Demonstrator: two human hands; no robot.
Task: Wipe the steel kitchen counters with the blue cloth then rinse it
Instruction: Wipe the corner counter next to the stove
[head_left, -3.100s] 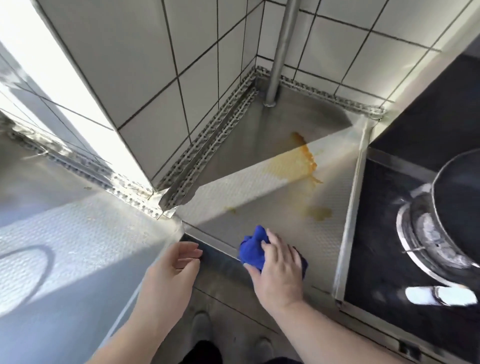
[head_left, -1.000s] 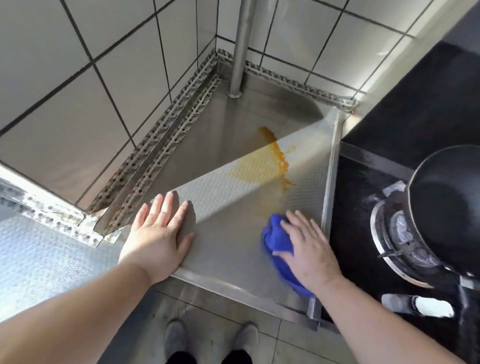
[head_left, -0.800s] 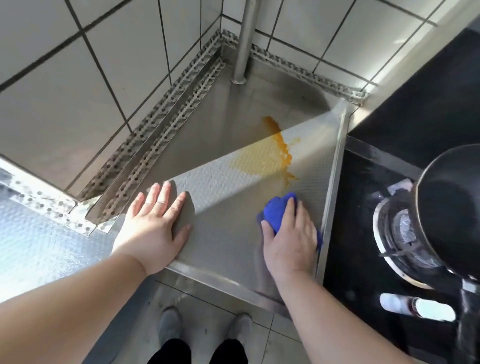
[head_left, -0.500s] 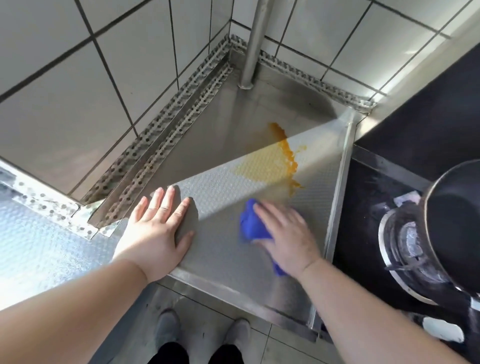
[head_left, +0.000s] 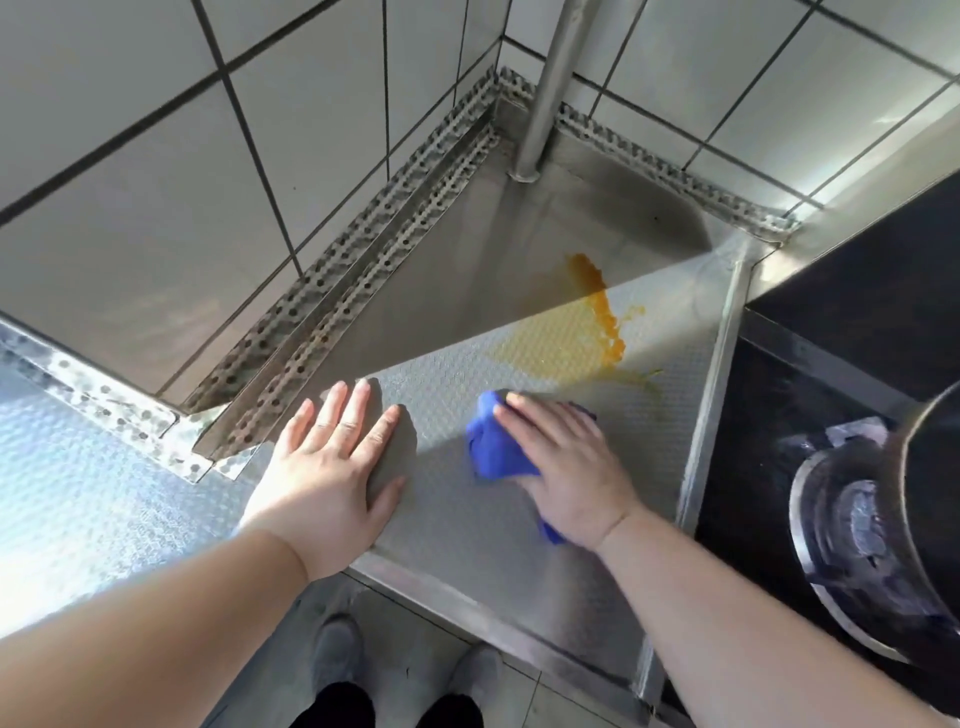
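An orange sauce stain (head_left: 582, 332) lay beyond the right hand (head_left: 569, 467), which pressed the crumpled blue cloth (head_left: 493, 447) on the textured steel tabletop (head_left: 457, 519); the left hand (head_left: 327, 467) rested flat, released.

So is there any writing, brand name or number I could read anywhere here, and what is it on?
None. No readable text shows on the wall tiles, the steel counter, the blue cloth, the stove or the pot. The orange mark on the counter is a spill, not a sign.

Left hand (head_left: 332, 467) flat, palm down, fingers (head_left: 358, 410) spread and extended. Right hand (head_left: 571, 473) palm down, fingers pressed forward-left, slightly curled. Both forearms bare, reaching forward.
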